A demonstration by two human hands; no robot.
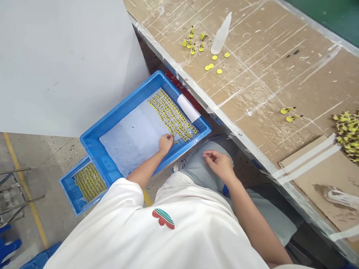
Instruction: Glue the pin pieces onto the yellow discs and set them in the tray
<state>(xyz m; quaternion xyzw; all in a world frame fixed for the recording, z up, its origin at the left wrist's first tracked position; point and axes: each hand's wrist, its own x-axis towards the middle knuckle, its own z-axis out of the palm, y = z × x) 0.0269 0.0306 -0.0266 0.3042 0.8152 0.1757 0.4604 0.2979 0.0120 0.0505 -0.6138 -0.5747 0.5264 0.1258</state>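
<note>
My left hand (166, 143) is inside a large blue plastic tray (118, 109), its fingers pinched together beside a small yellow-based figure (176, 142). Whatever sits between those fingertips is too small to make out. Rows of the same small yellow and dark figures (174, 116) stand on a white sheet (131, 133) lining the tray, packed along its right side. Over my lap, just outside the tray, hovers my right hand (220, 164), fingers curled in towards the thumb. I cannot make out anything in its grip.
A smaller blue tray (68, 188) with more figures lies lower left. On the workbench (256, 102) to the right are a white bottle (221, 35), loose yellow discs (219, 71), a few figures (292, 118), a heap of figures (355, 137) and taped cardboard (310, 163). A white panel (58, 64) rises upper left.
</note>
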